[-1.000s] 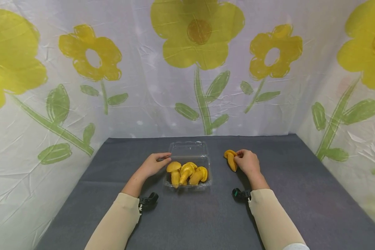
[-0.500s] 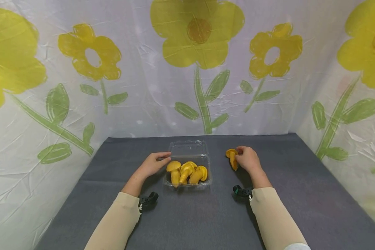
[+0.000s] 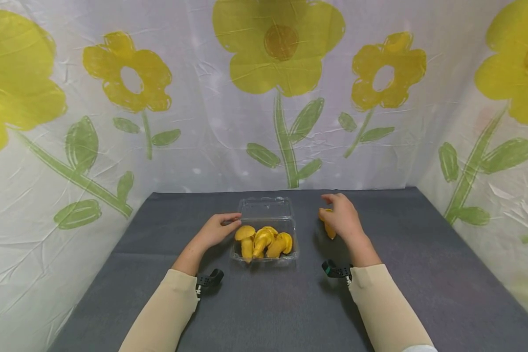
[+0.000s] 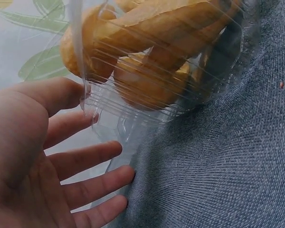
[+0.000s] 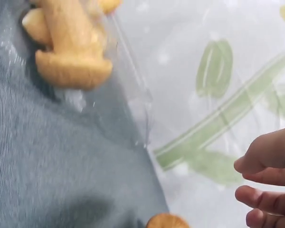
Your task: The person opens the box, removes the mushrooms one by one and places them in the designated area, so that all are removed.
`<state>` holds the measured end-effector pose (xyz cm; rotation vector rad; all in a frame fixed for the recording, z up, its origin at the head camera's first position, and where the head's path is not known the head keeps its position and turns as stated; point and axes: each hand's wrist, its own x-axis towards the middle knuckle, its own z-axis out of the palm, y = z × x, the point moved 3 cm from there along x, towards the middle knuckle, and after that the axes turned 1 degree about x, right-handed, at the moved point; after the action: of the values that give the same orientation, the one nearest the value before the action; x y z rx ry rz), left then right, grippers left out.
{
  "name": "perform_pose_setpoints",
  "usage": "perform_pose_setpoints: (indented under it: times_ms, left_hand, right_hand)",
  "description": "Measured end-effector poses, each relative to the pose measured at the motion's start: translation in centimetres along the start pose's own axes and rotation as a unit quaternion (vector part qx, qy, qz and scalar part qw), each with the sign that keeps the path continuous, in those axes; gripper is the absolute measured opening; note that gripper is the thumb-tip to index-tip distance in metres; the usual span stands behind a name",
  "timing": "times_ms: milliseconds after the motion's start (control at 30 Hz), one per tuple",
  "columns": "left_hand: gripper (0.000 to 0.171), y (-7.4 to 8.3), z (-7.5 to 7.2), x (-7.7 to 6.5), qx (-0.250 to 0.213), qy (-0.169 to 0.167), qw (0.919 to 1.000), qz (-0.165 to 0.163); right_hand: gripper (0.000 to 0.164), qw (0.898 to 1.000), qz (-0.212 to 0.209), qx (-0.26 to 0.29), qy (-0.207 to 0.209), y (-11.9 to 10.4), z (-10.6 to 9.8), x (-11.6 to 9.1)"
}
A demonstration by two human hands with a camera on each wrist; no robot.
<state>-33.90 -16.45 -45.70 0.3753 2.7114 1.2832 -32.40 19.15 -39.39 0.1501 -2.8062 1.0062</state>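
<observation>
In the head view, my left hand (image 3: 220, 231) is at the left edge of a clear plastic clamshell box (image 3: 264, 261), near its hinge. The left wrist view shows its thumb (image 4: 61, 92) and straight forefinger right at the clear plastic, other fingers spread. Several yellow-brown mushrooms (image 3: 264, 239) lie inside the box, whose lid (image 3: 265, 209) is folded back. My right hand (image 3: 344, 217) is over a single mushroom (image 3: 330, 231) right of the box, partly hiding it. In the right wrist view, that mushroom (image 5: 167, 221) is apart from the loosely bent fingers.
A dark grey cloth (image 3: 264, 303) covers the table. White fabric printed with yellow flowers (image 3: 278, 44) hangs behind and along both sides. Each wrist wears a black strap-mounted device, one on the left (image 3: 210, 278) and one on the right (image 3: 336, 269).
My right hand has let go of the single mushroom and risen slightly above it, after shifting it a little to the right. The left hand and the box have stayed put.
</observation>
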Motion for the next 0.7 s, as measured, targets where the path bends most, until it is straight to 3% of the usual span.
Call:
perform_pose_setpoints:
  times_ms: [367, 700]
  left_hand:
    - [0.047, 0.1, -0.2, 0.0, 0.0, 0.003, 1.0, -0.003]
    - [0.047, 0.0, 0.0, -0.3, -0.004, 0.002, 1.0, -0.005]
  right_hand:
    - [0.048, 0.997, -0.071, -0.03, 0.004, -3.4, 0.4, -1.0]
    - [0.052, 0.991, -0.129, -0.028, -0.038, -5.9, 1.7, -2.3]
